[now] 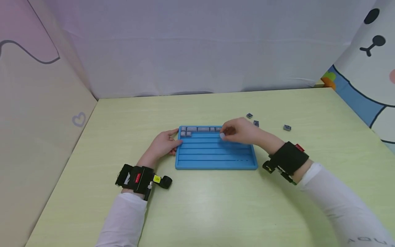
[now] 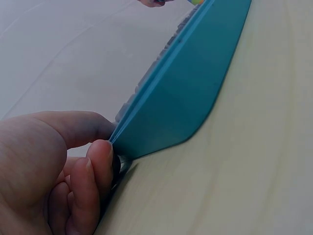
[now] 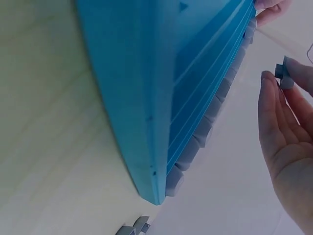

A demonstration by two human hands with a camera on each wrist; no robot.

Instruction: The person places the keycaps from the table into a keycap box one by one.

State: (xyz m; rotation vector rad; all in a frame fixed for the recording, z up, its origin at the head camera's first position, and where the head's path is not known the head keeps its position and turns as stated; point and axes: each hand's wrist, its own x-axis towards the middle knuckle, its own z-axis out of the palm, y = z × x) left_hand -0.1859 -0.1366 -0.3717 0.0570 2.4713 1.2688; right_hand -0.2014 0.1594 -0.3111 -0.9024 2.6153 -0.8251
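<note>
A blue keyboard-shaped tray [image 1: 213, 156] with long grooves lies on the table. Grey keycaps [image 1: 203, 129] line its top row, and two more sit at the left of the second row. My left hand [image 1: 163, 143] grips the tray's left edge; in the left wrist view its thumb and curled fingers meet at the tray's corner. Over the tray's upper right part, my right hand [image 1: 242, 131] pinches a loose grey keycap [image 3: 287, 77] between thumb and fingertips, apart from the tray. The right hand hides part of the top row in the head view.
Behind and right of the right hand lie loose keycaps: one at the back [image 1: 249, 116], one beside the hand [image 1: 256, 123] and one farther right [image 1: 287, 128]. A pale curtain [image 1: 197, 61] hangs behind the wooden table [image 1: 191, 209], with printed panels at both sides.
</note>
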